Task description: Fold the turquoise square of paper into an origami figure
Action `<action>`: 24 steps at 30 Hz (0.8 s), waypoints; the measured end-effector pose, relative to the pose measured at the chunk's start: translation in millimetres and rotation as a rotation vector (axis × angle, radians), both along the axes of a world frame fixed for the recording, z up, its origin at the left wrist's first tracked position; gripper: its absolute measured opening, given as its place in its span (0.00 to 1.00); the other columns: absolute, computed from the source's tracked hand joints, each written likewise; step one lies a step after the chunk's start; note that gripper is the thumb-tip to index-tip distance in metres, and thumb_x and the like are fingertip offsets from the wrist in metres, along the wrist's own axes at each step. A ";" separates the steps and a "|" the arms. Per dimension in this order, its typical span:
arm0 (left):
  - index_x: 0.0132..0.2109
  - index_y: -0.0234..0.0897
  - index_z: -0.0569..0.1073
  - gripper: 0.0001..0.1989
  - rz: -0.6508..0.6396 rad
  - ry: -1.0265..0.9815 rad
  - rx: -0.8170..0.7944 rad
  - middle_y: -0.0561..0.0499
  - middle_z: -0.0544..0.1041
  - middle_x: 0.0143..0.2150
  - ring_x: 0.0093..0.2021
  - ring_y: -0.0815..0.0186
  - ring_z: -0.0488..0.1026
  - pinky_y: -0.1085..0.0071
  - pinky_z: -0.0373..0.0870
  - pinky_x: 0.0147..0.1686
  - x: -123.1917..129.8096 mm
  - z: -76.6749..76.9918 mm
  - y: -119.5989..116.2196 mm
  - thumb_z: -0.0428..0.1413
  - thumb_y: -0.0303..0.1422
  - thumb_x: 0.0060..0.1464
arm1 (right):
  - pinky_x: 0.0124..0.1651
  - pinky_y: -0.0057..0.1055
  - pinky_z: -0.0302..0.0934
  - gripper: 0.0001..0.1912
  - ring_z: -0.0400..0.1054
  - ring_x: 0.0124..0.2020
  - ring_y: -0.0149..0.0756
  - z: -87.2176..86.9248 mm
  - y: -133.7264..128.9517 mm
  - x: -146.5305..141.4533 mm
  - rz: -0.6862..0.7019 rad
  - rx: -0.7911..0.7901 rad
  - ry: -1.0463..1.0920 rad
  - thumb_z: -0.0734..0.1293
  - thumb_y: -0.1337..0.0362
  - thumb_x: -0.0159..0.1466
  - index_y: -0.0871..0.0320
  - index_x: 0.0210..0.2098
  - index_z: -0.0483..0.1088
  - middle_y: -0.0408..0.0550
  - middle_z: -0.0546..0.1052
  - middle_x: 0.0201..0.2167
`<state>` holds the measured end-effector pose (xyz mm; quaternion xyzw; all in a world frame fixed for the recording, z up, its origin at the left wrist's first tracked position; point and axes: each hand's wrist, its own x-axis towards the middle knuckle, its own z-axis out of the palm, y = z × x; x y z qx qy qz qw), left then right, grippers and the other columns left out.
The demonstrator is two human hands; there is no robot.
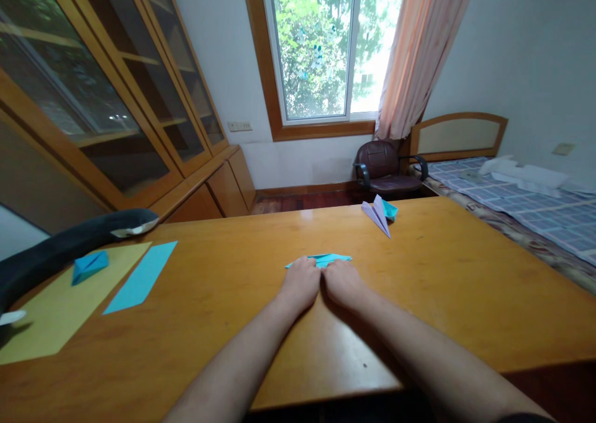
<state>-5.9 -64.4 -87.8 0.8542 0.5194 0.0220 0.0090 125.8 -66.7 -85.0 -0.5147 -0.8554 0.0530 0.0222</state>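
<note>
A folded sheet of turquoise paper [328,258] lies on the wooden table in front of me, with pointed ends sticking out to the left and right. My left hand [303,281] is closed on its near left part, fingers curled under. Close beside it, my right hand [343,280] is closed on the near right part, and the two hands almost touch at the middle. My fingertips and the near edge of the paper are hidden behind my knuckles.
Farther back on the table [223,361] sits a lilac paper plane [378,215] against a turquoise folded piece [390,209]. At left lie a yellow sheet [56,317], a blue folded paper [90,266], a turquoise strip [142,278] and a dark curved object [69,244]. An armchair [386,165] stands beyond.
</note>
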 end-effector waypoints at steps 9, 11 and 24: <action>0.36 0.31 0.77 0.15 0.187 0.074 -0.090 0.36 0.75 0.37 0.40 0.56 0.70 0.65 0.67 0.39 -14.6 17.4 0.0 0.45 0.22 0.53 | 0.36 0.37 0.64 0.10 0.74 0.34 0.51 8.5 9.8 20.8 -0.263 -0.089 -0.014 0.63 0.74 0.54 0.65 0.29 0.77 0.66 0.78 0.31; 0.38 0.30 0.77 0.16 0.210 0.111 -0.103 0.36 0.75 0.37 0.39 0.56 0.71 0.66 0.67 0.39 -18.3 21.7 -1.2 0.44 0.22 0.53 | 0.37 0.37 0.64 0.11 0.74 0.35 0.51 8.1 11.5 25.1 -0.271 -0.088 -0.019 0.62 0.74 0.54 0.65 0.30 0.77 0.67 0.78 0.31; 0.35 0.32 0.77 0.16 0.269 -0.044 -0.080 0.35 0.76 0.37 0.40 0.52 0.73 0.62 0.67 0.39 -18.0 22.8 13.8 0.51 0.40 0.53 | 0.39 0.38 0.62 0.10 0.73 0.36 0.51 -0.3 17.2 23.4 -0.266 -0.019 0.025 0.62 0.70 0.57 0.64 0.31 0.76 0.66 0.77 0.33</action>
